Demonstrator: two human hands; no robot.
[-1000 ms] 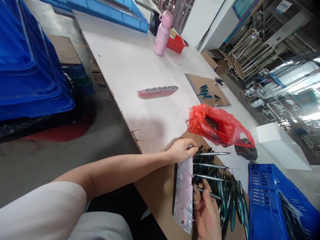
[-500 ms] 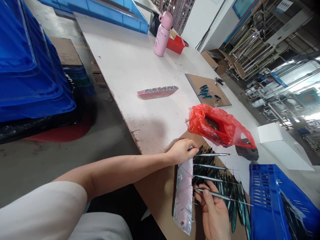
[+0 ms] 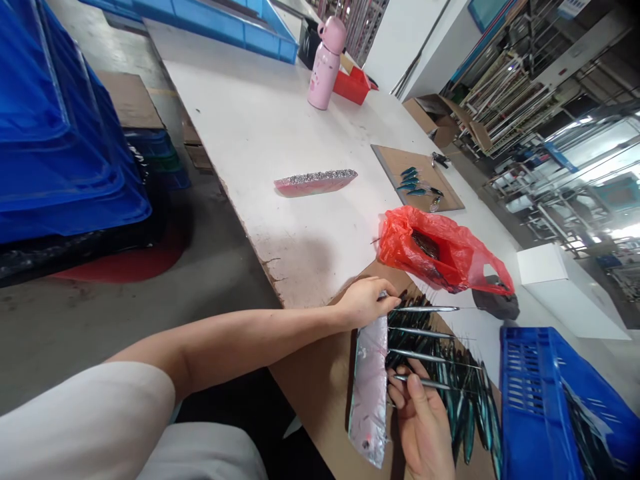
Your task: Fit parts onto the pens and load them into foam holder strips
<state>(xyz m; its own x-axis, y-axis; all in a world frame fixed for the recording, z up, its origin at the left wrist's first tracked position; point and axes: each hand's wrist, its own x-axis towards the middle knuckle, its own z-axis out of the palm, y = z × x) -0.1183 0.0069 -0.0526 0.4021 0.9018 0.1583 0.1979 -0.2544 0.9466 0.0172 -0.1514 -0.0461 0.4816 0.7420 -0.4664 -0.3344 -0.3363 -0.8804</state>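
Observation:
My left hand [image 3: 367, 303] is closed on the upper end of a foil-wrapped strip [image 3: 369, 393], which has a pinkish silver face. Three slim silver-dark fishing lures [image 3: 423, 332] with thin wire ends stick out from the strip's right edge. Below them, my right hand [image 3: 425, 427] pinches another slim lure [image 3: 425, 382] between thumb and fingers, one end close to the strip's edge. Whether that end touches the foil cannot be made out. Under and beside the hands, many dark teal lures [image 3: 467, 427] lie in a pile on brown cardboard [image 3: 313, 373].
A red plastic bag [image 3: 400, 233] and a blue crate [image 3: 530, 380] stand to the right. Further back are a second foil-topped strip [image 3: 315, 185], a board [image 3: 440, 177] with small teal lures, a pink bottle [image 3: 325, 70] and a red bin [image 3: 353, 87]. Blue tubs [image 3: 65, 133] are stacked left.
The lure in my right hand has shifted left toward the strip, and that hand has moved slightly with it. My left hand stays on the strip's upper end.

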